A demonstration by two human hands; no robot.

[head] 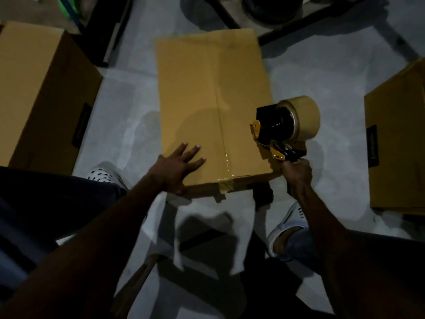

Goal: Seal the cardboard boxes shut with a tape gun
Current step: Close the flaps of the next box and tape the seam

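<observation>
Head view was pretty dim, but the step could be read: the middle box [213, 107] on the floor [322, 72] looked freshly taped. A shiny strip of tape [222, 125] was laid along the centre seam and folded over the near edge. The left hand [178, 165] was pressed flat on the lid, fingers spread, nothing gripped. The tape gun [285, 127] was held off the box's right side, its handle wrapped by the right hand [297, 174]. Probably the strip needed smoothing next, then another box: one [39, 93] was sat to the left, one [397, 143] to the right. Flaps were closed flat, cardboard plain tan, no dents seen.
</observation>
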